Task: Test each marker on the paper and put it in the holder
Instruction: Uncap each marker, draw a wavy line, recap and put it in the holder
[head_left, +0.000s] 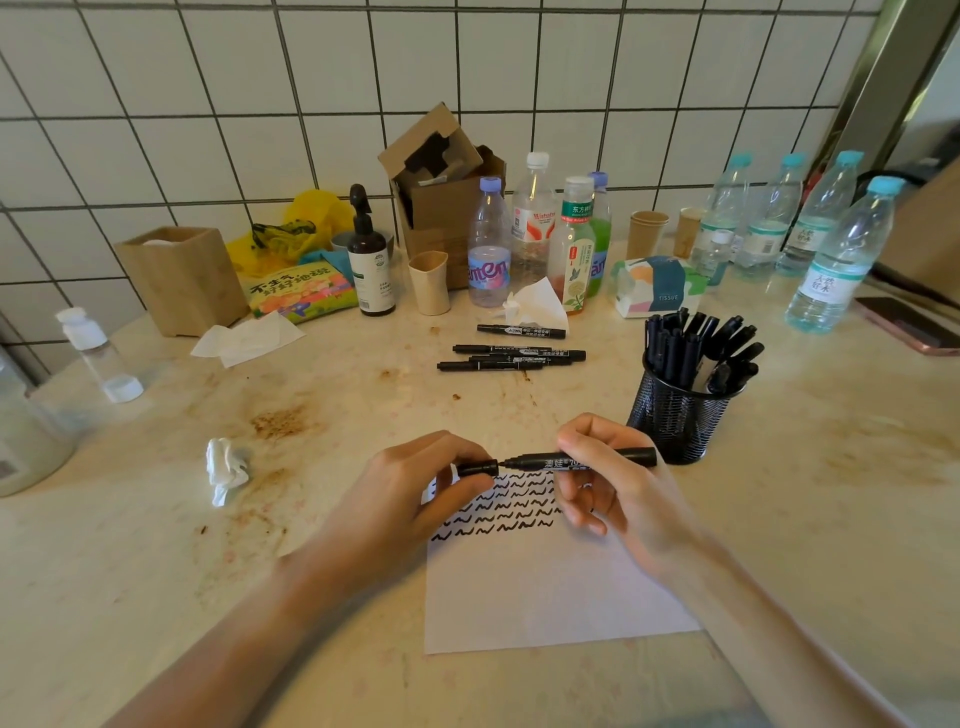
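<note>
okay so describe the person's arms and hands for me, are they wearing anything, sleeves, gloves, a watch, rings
Both forearms come in bare from the bottom edge, with no sleeves in view. The left hand and right hand wear no gloves, and neither wrist shows a watch or band. No ring is visible on the fingers that show, though some are curled out of sight. Nails look short and unpainted.

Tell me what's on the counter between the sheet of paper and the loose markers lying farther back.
In the head view, nothing stands between the paper and the loose markers: only bare, brown-stained counter. The hands hold a marker above the paper's far edge.
</note>
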